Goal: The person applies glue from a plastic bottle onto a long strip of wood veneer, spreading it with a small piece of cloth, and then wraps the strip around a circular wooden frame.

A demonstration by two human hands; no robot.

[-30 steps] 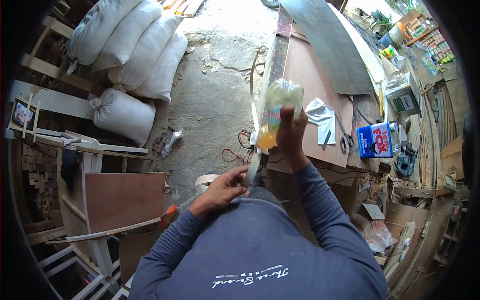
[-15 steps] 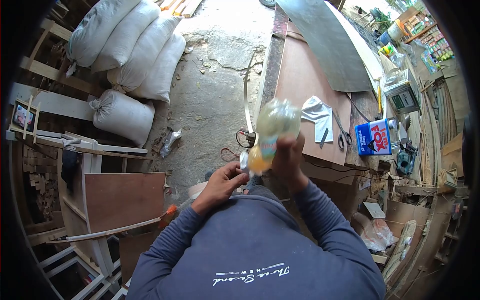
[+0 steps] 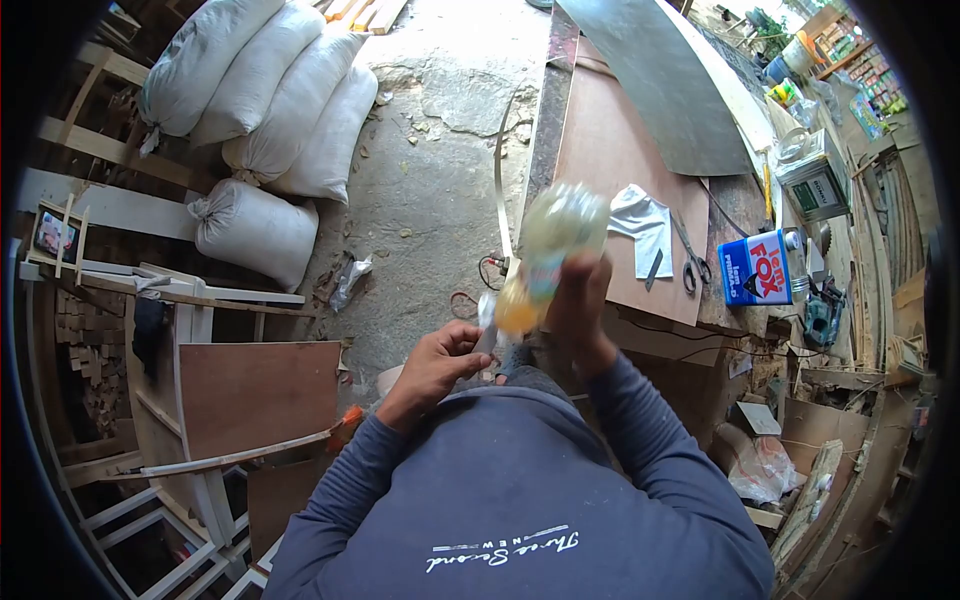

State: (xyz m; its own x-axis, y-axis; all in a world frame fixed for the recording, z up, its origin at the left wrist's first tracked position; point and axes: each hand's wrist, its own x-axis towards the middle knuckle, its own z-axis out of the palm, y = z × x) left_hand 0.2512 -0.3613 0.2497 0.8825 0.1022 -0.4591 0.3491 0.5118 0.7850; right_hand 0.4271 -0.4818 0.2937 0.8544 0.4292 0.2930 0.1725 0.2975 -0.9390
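Observation:
My right hand (image 3: 582, 315) is wrapped round a clear plastic bottle (image 3: 565, 222), blurred and tilted. Yellowish contents sit in its lower end, which points towards my left hand. My left hand (image 3: 435, 368) pinches a small flat grey-and-white piece (image 3: 487, 325) between thumb and fingers, close beside that end of the bottle. What exactly this piece is, I cannot tell. On the workbench right of the bottle lie a white cloth (image 3: 640, 225), scissors (image 3: 690, 260) and a small dark strip (image 3: 654, 270).
A blue-and-white FOX can (image 3: 756, 268) and a larger metal tin (image 3: 812, 180) stand on the right of the bench. Under them runs a brown plywood sheet (image 3: 600, 130). Full white sacks (image 3: 255, 230) are piled at left, near a brown panel (image 3: 260, 398).
The bottle remains tilted in my right hand, with little shift. My left hand has turned slightly, showing more of the grey part of the piece. The view has shifted a little.

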